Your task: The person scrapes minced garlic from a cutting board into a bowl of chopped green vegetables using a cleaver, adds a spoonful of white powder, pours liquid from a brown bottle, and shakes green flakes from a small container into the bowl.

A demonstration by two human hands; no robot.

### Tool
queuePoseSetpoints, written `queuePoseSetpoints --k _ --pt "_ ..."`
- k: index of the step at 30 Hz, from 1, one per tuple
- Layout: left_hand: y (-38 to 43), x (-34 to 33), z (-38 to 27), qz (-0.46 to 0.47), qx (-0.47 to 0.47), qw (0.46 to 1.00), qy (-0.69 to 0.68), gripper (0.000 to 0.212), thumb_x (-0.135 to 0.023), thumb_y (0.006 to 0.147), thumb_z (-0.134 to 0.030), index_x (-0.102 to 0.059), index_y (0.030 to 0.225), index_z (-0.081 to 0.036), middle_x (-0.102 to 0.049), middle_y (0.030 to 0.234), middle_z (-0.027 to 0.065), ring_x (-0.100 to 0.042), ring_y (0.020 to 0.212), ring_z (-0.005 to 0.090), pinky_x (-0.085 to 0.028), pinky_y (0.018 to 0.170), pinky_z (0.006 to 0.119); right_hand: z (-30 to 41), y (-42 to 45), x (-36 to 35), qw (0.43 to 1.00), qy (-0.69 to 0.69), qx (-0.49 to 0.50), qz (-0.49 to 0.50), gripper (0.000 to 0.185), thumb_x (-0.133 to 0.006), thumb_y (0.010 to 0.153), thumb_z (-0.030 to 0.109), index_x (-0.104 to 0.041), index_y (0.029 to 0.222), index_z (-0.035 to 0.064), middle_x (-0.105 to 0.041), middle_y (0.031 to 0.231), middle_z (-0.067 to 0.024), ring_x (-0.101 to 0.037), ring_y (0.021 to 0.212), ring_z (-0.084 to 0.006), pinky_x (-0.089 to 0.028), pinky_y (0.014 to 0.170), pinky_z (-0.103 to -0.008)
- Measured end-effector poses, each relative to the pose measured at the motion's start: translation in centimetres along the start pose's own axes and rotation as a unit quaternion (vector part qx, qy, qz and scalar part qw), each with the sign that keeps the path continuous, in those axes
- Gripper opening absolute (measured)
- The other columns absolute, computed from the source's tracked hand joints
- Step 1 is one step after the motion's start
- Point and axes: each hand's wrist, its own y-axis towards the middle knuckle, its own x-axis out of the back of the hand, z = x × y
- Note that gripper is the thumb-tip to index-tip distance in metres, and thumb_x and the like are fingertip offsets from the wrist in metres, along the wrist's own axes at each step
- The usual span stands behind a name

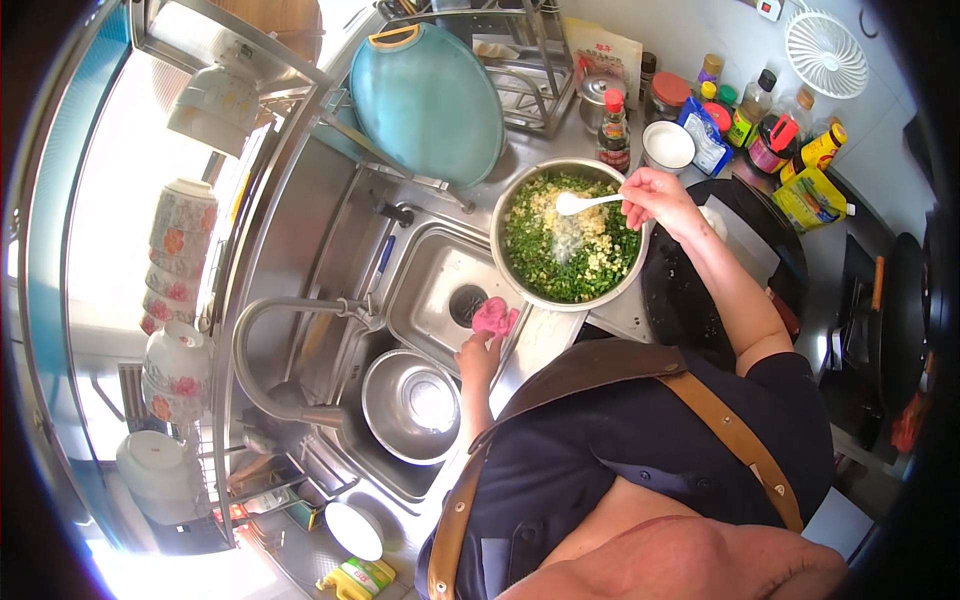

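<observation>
My right hand [660, 201] holds the handle of a white spoon [576, 203] over a large metal bowl [504, 271]. Chopped green leaves [529, 259] fill the bowl, topped with yellow crumbly bits [598, 253] that look like scrambled egg. A small patch of white grains [568, 247] lies on top near the middle. Down at the sink's edge, my left hand [478, 360] grips a pink cloth [494, 316] with its fingertips.
The steel sink [427, 262] holds an empty metal basin [409, 397] beneath a curved faucet [259, 307]. Behind the bowl stand a red-capped sauce bottle [614, 135], a white cup [668, 144] and several condiments. A black round pan [679, 289] sits right; a teal cutting board [427, 105] leans back left.
</observation>
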Motion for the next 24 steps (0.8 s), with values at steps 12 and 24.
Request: queuePoseSetpoints --k 12,24 --pt "-0.1 -0.4 0.0 0.01 0.006 1.0 0.001 0.028 -0.063 0.083 -0.033 -0.067 0.099 -0.011 -0.068 0.099 0.0107 -0.062 0.097 0.0302 -0.04 0.087 0.049 -0.1 -2.1 0.9 0.997 -0.057 0.037 -0.024 0.008 -0.053 0.092 0.006 -0.054 0.091 -0.0012 -0.061 0.072 -0.0084 -0.062 0.055 -0.0152 -0.049 0.047 -0.0242" --pt "0.4 -0.6 -0.1 0.024 0.002 1.0 0.006 0.029 -0.061 0.084 -0.035 -0.068 0.099 -0.011 -0.068 0.098 0.0121 -0.062 0.097 0.0321 -0.038 0.09 0.05 -1.6 -2.0 4.9 0.986 -0.06 0.112 -0.104 0.006 -0.051 0.092 0.004 -0.055 0.091 -0.0001 -0.061 0.071 -0.008 -0.062 0.053 -0.0156 -0.049 0.046 -0.0248"
